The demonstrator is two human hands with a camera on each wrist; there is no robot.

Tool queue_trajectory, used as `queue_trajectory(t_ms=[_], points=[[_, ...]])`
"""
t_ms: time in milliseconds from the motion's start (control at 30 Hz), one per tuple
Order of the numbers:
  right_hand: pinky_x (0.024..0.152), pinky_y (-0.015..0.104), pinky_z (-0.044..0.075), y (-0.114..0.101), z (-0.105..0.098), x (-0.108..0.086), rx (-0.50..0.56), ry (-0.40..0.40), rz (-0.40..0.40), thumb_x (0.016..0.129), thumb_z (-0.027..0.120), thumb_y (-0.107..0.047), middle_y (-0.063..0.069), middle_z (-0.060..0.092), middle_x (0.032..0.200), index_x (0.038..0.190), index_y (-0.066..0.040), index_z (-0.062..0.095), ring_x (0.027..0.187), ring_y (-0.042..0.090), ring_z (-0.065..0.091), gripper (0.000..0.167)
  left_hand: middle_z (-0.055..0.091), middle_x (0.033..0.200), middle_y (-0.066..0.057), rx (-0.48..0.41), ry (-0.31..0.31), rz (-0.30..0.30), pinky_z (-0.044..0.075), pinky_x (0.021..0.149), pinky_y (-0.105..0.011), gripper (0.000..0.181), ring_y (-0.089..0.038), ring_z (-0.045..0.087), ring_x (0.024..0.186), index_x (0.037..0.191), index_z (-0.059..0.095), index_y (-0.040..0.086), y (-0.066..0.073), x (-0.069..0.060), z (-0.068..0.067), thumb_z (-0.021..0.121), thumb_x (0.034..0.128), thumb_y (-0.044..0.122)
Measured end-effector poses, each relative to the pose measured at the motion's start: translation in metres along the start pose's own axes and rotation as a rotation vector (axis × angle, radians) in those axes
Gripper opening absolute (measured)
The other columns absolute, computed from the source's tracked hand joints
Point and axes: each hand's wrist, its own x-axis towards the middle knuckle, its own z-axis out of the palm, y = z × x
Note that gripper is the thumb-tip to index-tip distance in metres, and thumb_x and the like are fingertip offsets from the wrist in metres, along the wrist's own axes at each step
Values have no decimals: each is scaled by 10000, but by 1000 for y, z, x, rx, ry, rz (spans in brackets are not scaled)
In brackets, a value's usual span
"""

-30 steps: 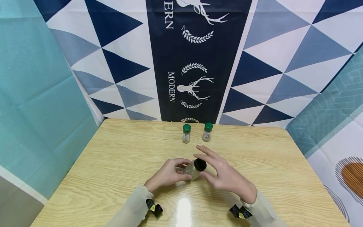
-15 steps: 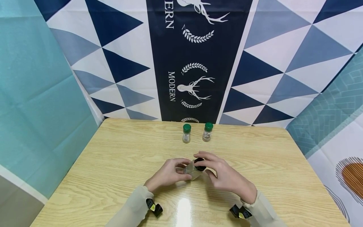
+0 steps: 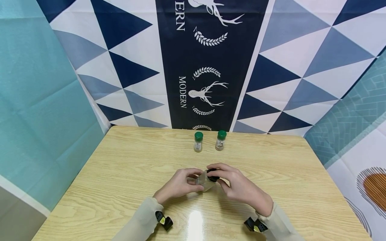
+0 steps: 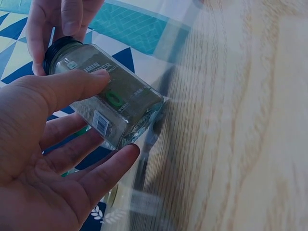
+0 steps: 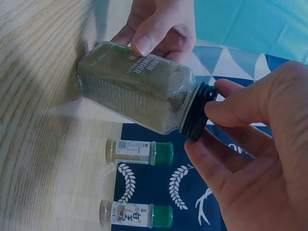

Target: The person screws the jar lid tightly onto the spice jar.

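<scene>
A clear, square-sided spice jar (image 5: 134, 89) of brownish-green powder, with "POWDER" printed on its glass, tilts between the two hands over the table. My left hand (image 3: 181, 182) grips its body, thumb (image 4: 84, 84) across one face and fingers behind. On the jar's neck sits a ridged black cap (image 5: 198, 113), pinched between the thumb and fingers of my right hand (image 3: 236, 180). From the head view, the right fingers cover part of the cap. Whether the jar's base touches the table I cannot tell.
Two small shaker bottles with green caps, a left one (image 3: 198, 142) and a right one (image 3: 220, 140), stand near the back edge of the wooden table (image 3: 135, 157). Behind the table hangs a patterned cloth (image 3: 208, 67), with a teal cloth (image 3: 45, 100) at the left.
My right hand's raised fingers have come down over the black cap and now pinch it. The left hand and jar stay nearly in place.
</scene>
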Motion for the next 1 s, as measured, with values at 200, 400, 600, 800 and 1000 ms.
queue_trajectory(t_ms=[200, 400, 600, 800, 1000], points=[[873, 365, 625, 1, 1, -1, -12, 16, 11, 842, 689, 146, 110, 666, 1314, 1183, -53, 746, 1150, 253, 687, 399, 670, 1326, -86, 11, 1, -1, 592, 907, -220, 516, -263, 658, 1202, 1365, 650, 99, 1, -1, 0, 830, 894, 209], [890, 385, 623, 1, 1, -2, -28, 28, 32, 869, 722, 80, 93, 665, 1311, 1214, -59, 735, 1152, 251, 686, 372, 675, 1314, -85, 7, 3, 2, 590, 898, -206, 517, -260, 659, 1198, 1360, 653, 93, 0, 0, 1, 834, 889, 204], [880, 389, 625, 1, 1, -2, -26, 28, 49, 886, 735, 45, 98, 669, 1297, 1227, -61, 730, 1140, 250, 689, 358, 679, 1301, -77, 7, 3, 4, 589, 900, -206, 509, -254, 660, 1193, 1353, 657, 95, -1, 0, 1, 835, 888, 204], [872, 383, 628, 1, 1, -1, -31, 29, 64, 907, 741, 2, 117, 675, 1273, 1230, -58, 728, 1120, 249, 694, 329, 677, 1306, -70, 5, 3, -5, 589, 916, -218, 499, -248, 658, 1194, 1347, 664, 112, 0, 0, 0, 836, 889, 211], [889, 412, 627, 2, 1, -1, -45, 33, 87, 917, 755, -31, 104, 677, 1261, 1243, -66, 723, 1099, 243, 704, 329, 684, 1305, -67, -14, 13, -15, 587, 936, -231, 494, -240, 665, 1185, 1326, 684, 127, -1, 1, 0, 852, 871, 217]])
